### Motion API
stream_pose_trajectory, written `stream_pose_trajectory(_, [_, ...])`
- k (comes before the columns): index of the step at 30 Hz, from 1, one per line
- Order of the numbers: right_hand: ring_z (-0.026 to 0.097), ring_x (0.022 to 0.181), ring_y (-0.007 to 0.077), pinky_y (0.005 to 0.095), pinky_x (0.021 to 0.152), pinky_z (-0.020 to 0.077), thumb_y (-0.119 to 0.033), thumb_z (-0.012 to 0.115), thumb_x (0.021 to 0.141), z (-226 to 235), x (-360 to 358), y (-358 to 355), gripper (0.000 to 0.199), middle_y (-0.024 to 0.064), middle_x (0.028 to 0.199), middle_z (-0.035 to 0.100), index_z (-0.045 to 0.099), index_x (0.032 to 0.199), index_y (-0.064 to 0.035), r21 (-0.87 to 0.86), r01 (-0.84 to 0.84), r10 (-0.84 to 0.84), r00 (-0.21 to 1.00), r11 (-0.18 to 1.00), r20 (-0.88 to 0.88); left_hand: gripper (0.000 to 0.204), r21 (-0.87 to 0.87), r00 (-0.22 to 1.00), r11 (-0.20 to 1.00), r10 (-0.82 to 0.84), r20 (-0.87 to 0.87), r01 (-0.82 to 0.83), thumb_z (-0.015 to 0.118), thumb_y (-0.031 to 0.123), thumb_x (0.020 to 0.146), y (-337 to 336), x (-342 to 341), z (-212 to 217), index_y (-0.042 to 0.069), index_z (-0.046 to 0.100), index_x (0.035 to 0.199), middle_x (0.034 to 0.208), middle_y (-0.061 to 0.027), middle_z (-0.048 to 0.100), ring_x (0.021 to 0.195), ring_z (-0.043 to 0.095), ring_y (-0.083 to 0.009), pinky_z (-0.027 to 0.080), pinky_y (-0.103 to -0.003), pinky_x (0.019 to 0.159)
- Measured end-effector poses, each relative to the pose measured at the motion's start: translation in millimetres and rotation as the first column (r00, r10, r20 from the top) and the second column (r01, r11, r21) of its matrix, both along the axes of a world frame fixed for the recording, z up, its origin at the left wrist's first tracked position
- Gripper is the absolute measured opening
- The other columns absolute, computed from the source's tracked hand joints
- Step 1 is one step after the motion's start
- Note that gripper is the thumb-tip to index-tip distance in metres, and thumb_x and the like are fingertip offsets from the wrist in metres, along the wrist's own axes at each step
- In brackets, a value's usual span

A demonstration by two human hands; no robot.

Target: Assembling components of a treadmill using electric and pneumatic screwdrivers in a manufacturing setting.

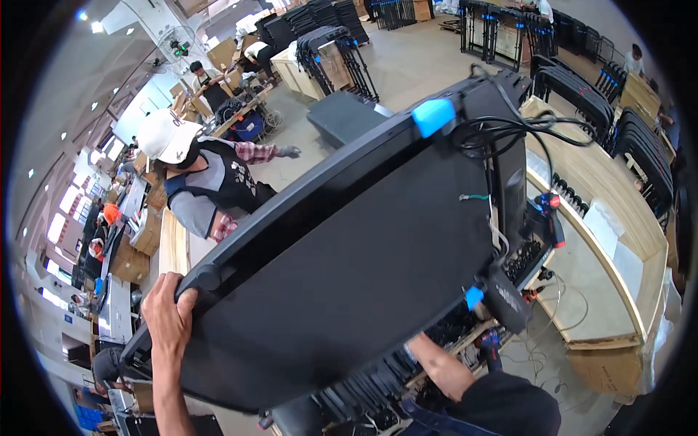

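Note:
A large black treadmill (pixel 349 269) hangs tilted before me, its far end up at the right and its near end down at the left. My left hand (pixel 169 309) is closed on its long rail at the lower left corner, thumb over the near side. From below, my right forearm (pixel 440 367) reaches to the lower edge; the hand itself is hidden behind the treadmill. Blue pieces of foam or tape (pixel 434 116) wrap the rail near the upper end. A coiled black cable (pixel 483 138) hangs there, and a green-yellow wire end (pixel 474 197) sticks out.
A person in a white cap (pixel 169 138) stands just beyond the treadmill on the left. At the right is a wooden-edged workbench (pixel 640 291) with a red and black power driver (pixel 552 218). Stacked black frames (pixel 647 160) stand behind it. A cardboard box (pixel 603 372) sits below.

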State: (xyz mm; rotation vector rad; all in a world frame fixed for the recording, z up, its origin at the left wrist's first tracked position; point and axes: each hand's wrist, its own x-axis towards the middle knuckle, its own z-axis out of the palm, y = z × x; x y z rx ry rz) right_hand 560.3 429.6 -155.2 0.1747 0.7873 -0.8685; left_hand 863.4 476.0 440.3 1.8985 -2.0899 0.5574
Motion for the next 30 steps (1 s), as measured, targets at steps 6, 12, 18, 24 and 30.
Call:
stream_pose_trajectory(6, [0.071,0.091,0.0262,0.0388,0.085,0.0568,-0.013,0.037,0.101,-114,-110,202,0.034,0.0116,0.100,0.074,0.065,0.115,0.0006,-0.038,-0.185,0.174,0.963,0.982,-0.206,0.057,0.306,0.984,0.948,0.131,-0.123,-0.088,0.055,0.054,0.093,-116,35,-118,-0.001,0.068,0.081,0.073,-0.0289,0.063,0.074,0.064,-0.0496,0.049,-0.054,0.067])
stream_pose_trajectory(12, [0.071,0.085,0.0240,0.0376,0.078,0.0573,-0.015,0.038,0.102,-131,-359,460,0.034,0.0114,0.096,0.073,0.066,0.112,0.0001,0.068,-0.466,0.446,0.780,0.882,-0.439,0.061,0.547,0.951,0.836,0.205,-0.232,-0.046,0.044,0.053,0.101,-151,114,-355,0.000,0.070,0.084,0.085,-0.0291,0.067,0.085,0.065,-0.0482,0.049,-0.057,0.078])
stream_pose_trajectory(18, [0.071,0.079,0.0218,0.0364,0.072,0.0578,-0.018,0.039,0.103,-35,-244,280,0.034,0.0112,0.093,0.073,0.067,0.109,-0.0004,0.103,-0.642,0.572,0.585,0.760,-0.575,0.052,0.628,0.955,0.778,0.204,-0.216,-0.024,0.042,0.050,0.103,-164,54,-339,0.003,0.065,0.108,0.104,-0.0266,0.067,0.099,0.063,-0.0457,0.048,-0.055,0.085])
stream_pose_trajectory(24, [0.070,0.073,0.0196,0.0351,0.065,0.0584,-0.020,0.039,0.103,128,-167,150,0.034,0.0111,0.089,0.073,0.068,0.107,-0.0009,0.170,-0.868,0.662,0.215,0.466,-0.718,0.053,0.280,0.902,0.960,0.144,-0.408,-0.027,0.064,0.036,0.096,-19,-6,-322,0.007,0.054,0.138,0.140,-0.0213,0.051,0.129,0.047,-0.0401,0.036,-0.051,0.110])
stream_pose_trajectory(30, [0.058,0.058,0.0076,0.0261,0.058,0.0494,-0.034,0.054,0.105,291,-155,181,0.032,-0.0010,0.068,0.058,0.061,0.094,-0.0057,-0.203,-0.977,0.597,0.205,0.072,-0.775,0.055,0.349,0.877,0.923,0.296,-0.379,-0.161,0.060,0.041,0.098,157,-56,-352,0.012,0.051,0.143,0.153,-0.0186,0.042,0.144,0.035,-0.0396,0.023,-0.055,0.119])
